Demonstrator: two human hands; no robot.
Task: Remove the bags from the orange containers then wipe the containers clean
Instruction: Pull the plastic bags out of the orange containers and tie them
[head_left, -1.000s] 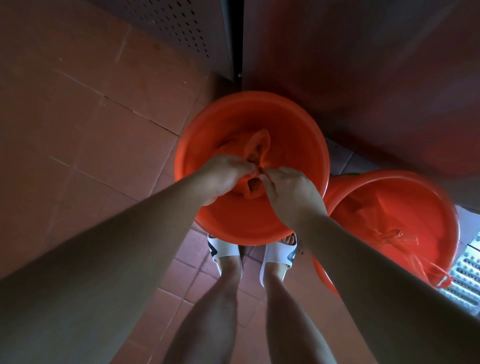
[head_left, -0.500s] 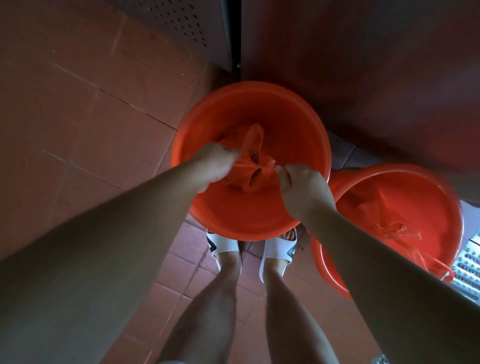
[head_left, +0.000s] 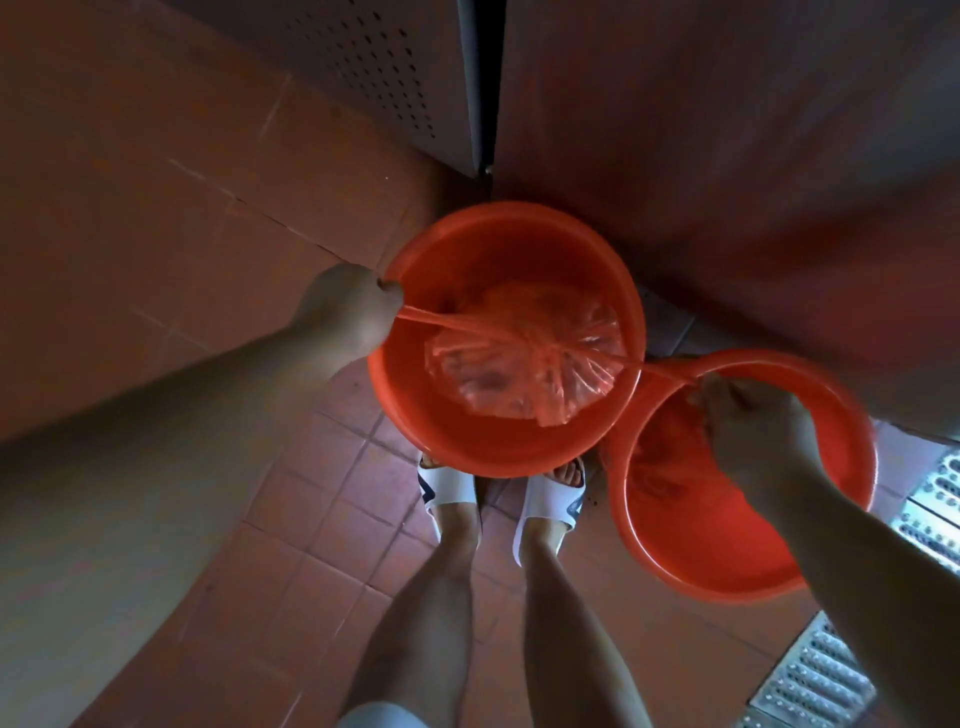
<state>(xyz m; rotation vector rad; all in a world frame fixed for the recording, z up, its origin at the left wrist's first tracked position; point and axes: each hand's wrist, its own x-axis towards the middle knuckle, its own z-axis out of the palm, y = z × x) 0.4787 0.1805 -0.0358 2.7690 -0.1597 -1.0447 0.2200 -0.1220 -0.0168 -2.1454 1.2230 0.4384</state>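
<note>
Two round orange containers stand on the tiled floor, one (head_left: 426, 415) in front of my feet and a second (head_left: 727, 561) to its right. A translucent orange bag (head_left: 519, 353) lies in the first container, its two handles stretched tight to either side. My left hand (head_left: 348, 312) is closed on the left handle just outside the container's left rim. My right hand (head_left: 748, 431) is closed on the right handle, over the second container. Crumpled orange plastic (head_left: 670, 467) shows inside the second container, partly hidden by my right hand.
My feet in white slides (head_left: 449, 488) stand right behind the first container. A perforated metal panel (head_left: 363, 67) and a dark wall (head_left: 727, 130) rise beyond the containers. A metal floor drain grate (head_left: 821, 680) runs along the lower right.
Both hands were together over the bag's middle, working at its handles. They have since pulled far apart, left hand leftward and right hand rightward, stretching the handles tight and gathering the bag's top.
</note>
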